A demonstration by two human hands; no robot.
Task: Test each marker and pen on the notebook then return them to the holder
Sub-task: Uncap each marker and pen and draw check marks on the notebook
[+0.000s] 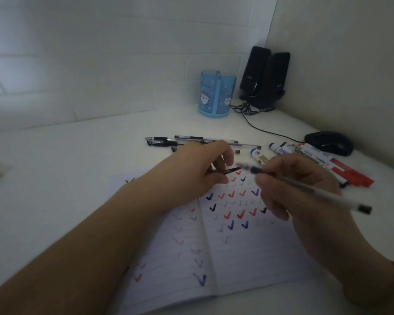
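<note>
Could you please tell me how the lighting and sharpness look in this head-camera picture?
Head view: dim and bluish overall, with no glare; wide-angle bending curves the wall tiles; the right hand and its pen are motion-smeared, as is the pen cap in the left hand; the notebook ticks stay readable.
</note>
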